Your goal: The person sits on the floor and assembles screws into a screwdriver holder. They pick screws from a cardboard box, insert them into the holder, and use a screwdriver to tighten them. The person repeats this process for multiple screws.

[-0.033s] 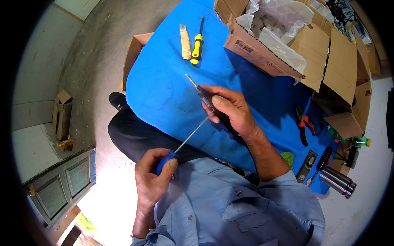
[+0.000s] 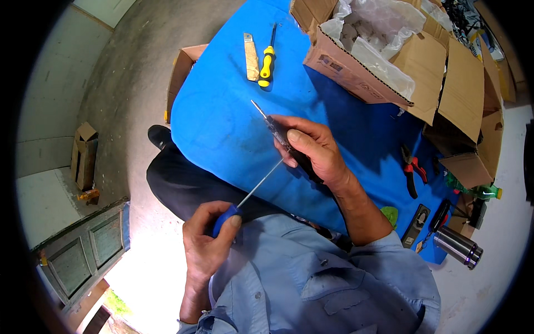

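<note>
My left hand [image 2: 203, 239] is closed round the blue handle of a screwdriver [image 2: 259, 185]. Its thin metal shaft slants up and right, ending at or just behind the dark tool in my other hand; whether the tip touches it I cannot tell. My right hand [image 2: 320, 150] grips a dark, slim hand tool [image 2: 276, 131] with a narrow metal tip pointing up and left. Fingers cover part of its body, so its exact kind is unclear. Beyond the hands, a yellow-and-black screwdriver [image 2: 267, 65] lies beside a flat tan-wrapped piece [image 2: 251, 57] on the blue cloth [image 2: 214, 111].
An open cardboard box [image 2: 356, 72] with plastic lining stands at the far right. Toward the right edge lie red-handled pliers [image 2: 412, 168], a small level-like dark tool [image 2: 416, 225], a metal cylinder [image 2: 459, 246] and a green bottle [image 2: 488, 192]. Another carton [image 2: 181, 78] is beside the cloth's left edge.
</note>
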Motion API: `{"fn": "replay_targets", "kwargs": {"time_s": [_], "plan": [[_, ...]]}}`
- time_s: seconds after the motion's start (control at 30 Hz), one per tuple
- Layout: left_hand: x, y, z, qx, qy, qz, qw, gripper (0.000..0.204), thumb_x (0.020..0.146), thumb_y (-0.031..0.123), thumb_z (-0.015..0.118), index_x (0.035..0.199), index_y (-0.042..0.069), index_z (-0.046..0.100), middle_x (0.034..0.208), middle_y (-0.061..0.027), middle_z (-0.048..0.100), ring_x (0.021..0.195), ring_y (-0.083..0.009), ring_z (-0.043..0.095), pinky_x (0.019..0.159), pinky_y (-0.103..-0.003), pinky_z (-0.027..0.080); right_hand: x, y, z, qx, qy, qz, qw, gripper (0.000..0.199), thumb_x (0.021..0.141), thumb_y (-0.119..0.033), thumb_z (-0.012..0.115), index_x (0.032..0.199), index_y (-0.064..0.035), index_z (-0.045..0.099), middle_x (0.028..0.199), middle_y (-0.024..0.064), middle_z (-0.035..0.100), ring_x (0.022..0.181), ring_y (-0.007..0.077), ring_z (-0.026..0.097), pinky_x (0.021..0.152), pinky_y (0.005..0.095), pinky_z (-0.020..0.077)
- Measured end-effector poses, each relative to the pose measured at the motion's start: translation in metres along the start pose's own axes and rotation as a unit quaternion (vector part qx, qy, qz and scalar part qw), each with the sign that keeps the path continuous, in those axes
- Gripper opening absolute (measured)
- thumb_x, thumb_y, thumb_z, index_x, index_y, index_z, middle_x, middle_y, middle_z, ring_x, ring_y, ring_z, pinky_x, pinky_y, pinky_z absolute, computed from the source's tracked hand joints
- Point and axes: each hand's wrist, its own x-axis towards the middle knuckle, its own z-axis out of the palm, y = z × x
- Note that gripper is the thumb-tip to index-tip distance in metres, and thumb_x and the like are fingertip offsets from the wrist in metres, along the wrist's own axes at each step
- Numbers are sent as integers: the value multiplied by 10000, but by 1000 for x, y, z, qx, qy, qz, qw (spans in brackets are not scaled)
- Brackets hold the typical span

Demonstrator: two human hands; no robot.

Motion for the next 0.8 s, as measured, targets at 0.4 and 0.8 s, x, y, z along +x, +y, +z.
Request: {"fn": "replay_targets", "kwargs": {"time_s": [0.4,0.8], "plan": [[2,-2,5,64,33,56,996,224,866,67,797,1061,-9,717,916,-103,736,812,-159,699,760,-287,559,-1,0,0,11,-6,24,1000,432,1090,-180,489,1438,69,553,967,80,659,735,106,590,621,240,494],[2,-4,4,75,32,46,996,235,859,91,799,1060,-6,727,936,-113,744,841,-180,712,778,-307,566,-1,-1,0,-4,-3,22,1000,424,1087,-177,491,1430,59,568,943,66,654,721,97,583,613,233,492]]}}
